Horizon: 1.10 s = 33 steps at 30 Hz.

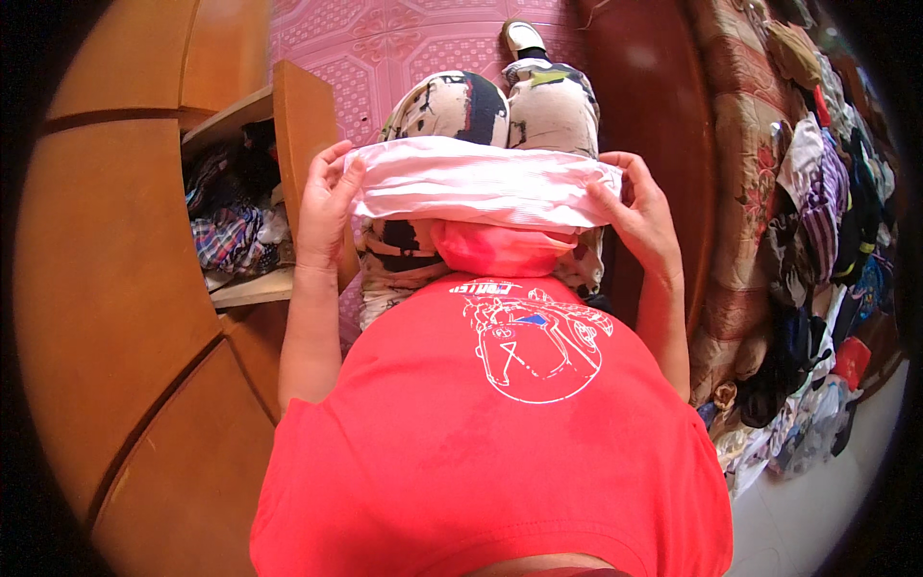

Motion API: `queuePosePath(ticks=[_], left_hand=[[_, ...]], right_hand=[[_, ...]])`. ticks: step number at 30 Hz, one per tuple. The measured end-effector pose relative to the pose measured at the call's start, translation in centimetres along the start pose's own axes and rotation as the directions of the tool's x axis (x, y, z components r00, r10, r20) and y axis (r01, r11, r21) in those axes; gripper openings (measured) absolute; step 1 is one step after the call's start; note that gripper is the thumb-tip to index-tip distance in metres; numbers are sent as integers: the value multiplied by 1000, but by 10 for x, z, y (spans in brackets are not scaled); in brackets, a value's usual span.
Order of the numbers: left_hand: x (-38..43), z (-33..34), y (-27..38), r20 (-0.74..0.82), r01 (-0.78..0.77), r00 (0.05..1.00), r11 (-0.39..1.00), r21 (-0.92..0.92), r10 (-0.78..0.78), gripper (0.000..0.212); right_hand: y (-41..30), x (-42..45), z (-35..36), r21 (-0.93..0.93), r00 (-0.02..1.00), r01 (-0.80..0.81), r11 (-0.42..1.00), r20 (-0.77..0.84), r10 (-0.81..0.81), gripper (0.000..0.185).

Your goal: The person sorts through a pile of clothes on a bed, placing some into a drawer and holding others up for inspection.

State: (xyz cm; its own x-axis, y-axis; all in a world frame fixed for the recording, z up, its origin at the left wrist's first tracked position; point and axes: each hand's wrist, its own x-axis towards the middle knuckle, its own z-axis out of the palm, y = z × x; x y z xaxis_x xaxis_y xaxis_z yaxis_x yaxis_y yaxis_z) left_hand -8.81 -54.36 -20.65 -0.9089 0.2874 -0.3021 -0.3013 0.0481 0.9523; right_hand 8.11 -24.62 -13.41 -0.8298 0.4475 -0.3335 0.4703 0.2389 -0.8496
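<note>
A white cloth garment (476, 180) is stretched sideways between my two hands, above my thighs. My left hand (333, 189) grips its left end, thumb on top and fingers behind. At the other end, my right hand (638, 202) pinches the cloth the same way. The garment lies in flat horizontal folds, and its full shape cannot be told. Just below it, a bunched part of my red T-shirt (497, 249) rests at my lap. My patterned trousers (447, 108) show beyond the cloth.
To the left, an open wooden drawer (306, 130) holds folded clothes (231, 238), within a wooden cabinet (122, 216). On the right, a bed with a dark wooden side (642, 108) and a patterned cover (735, 180) bears heaped clothes (822, 202). Pink patterned tiles (418, 43) lie ahead.
</note>
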Motion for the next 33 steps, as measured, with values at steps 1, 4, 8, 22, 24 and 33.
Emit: queuePosePath(ticks=[1, 4, 8, 22, 24, 33], left_hand=[[-2, 7, 10, 47, 84, 996, 993, -83, -80, 31], [-1, 4, 12, 177, 220, 963, 971, -90, -202, 38], [-1, 6, 30, 202, 180, 966, 979, -92, -159, 34], [59, 35, 54, 131, -123, 987, 962, 244, 93, 28], [45, 48, 82, 70, -285, 911, 497, 819, 407, 29], [38, 92, 90, 309, -236, 843, -213, 948, 441, 27]], right_hand=[[-4, -2, 0, -63, 999, -47, 997, 13, 48, 41], [-6, -4, 0, -87, 998, -49, 995, 45, 53, 38], [3, -1, -7, 209, 998, 56, 976, 6, -59, 22], [-4, 32, -8, 745, 997, 76, 662, -62, -46, 41], [-22, 26, -4, 726, 994, 111, 679, -91, -65, 40], [-61, 20, 41, 799, 976, 0, 601, 130, -172, 48]])
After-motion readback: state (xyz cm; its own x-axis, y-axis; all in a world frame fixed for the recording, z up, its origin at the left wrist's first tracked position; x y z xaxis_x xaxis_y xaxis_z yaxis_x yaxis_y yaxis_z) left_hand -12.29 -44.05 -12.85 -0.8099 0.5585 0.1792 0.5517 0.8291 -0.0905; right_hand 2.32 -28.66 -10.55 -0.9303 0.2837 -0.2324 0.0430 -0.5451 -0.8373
